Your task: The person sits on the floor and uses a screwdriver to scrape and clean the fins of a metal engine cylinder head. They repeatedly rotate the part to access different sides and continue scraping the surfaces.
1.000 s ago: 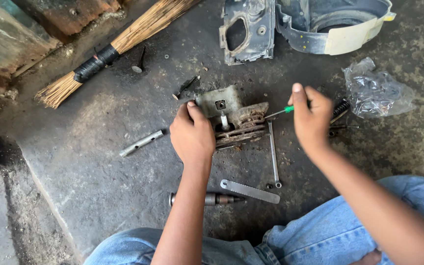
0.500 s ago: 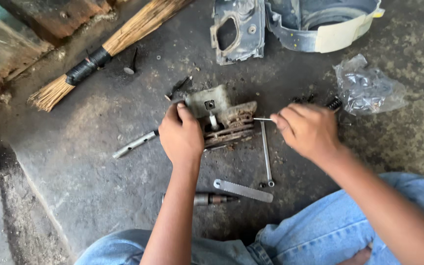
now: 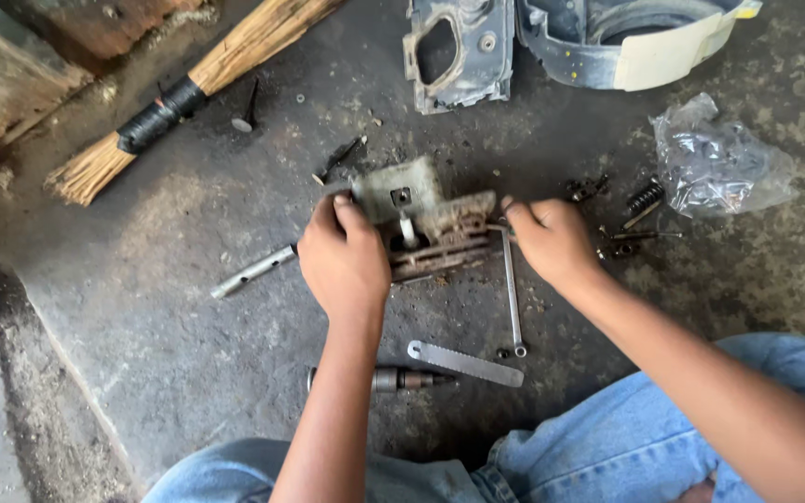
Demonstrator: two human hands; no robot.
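The left hand (image 3: 342, 261) rests on the near left side of a rusty metal engine part (image 3: 430, 228), fingers curled over its edge in a closed grip on the part; the part sits on the dark concrete floor (image 3: 188, 354), roughly in the middle of the view, with a pale square face on top and brown ribbed fins toward the right. The right hand (image 3: 552, 242) is at the part's right end, fingers pressed together around something thin there — what exactly it pinches I cannot tell, since the fingers cover it. A long slim wrench (image 3: 512, 298) lies just beside the right hand, running toward the person; a flat metal strip (image 3: 466, 363) and a short cylindrical tool (image 3: 393, 379) lie nearer the knees, which wear blue jeans (image 3: 607, 438). A metal tube (image 3: 253, 271) lies left of the left hand; a straw broom (image 3: 188, 88) lies well apart at upper left. A grey casing (image 3: 458, 51) stands beyond the part; a crumpled clear plastic bag (image 3: 715, 158) lies at right — small springs and screws (image 3: 631, 210) are scattered near it.
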